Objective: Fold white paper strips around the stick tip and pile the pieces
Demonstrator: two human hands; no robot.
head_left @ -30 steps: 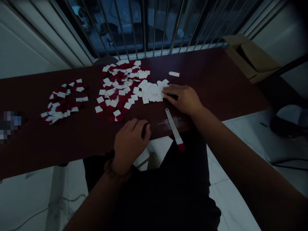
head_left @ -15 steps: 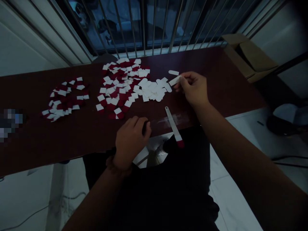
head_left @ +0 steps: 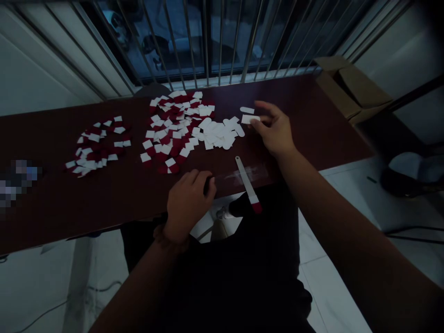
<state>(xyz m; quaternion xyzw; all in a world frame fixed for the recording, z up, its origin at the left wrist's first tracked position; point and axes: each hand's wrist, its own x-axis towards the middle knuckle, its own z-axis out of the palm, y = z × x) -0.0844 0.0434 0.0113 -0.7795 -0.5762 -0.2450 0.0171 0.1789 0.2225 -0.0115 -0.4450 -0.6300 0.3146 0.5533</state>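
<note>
right hand (head_left: 275,132) pinched a white slip (head_left: 250,119) at 1 o'clock, left hand (head_left: 189,201) curled closed; one red-tipped strip (head_left: 247,182) looked done, white pile (head_left: 218,134) waiting.

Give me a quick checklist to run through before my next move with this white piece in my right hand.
1. Grip on the white piece: ok, pinched at the fingertips of the right hand.
2. Left hand holding down the clear strip: cannot tell; it rests curled at the table edge by the strip's end.
3. Red-tipped stick lying across the clear strip: ok.
4. Stick fully on the table: not ok, its red end overhangs the edge.
5. White pile close by: ok, just beside the right hand.
</note>
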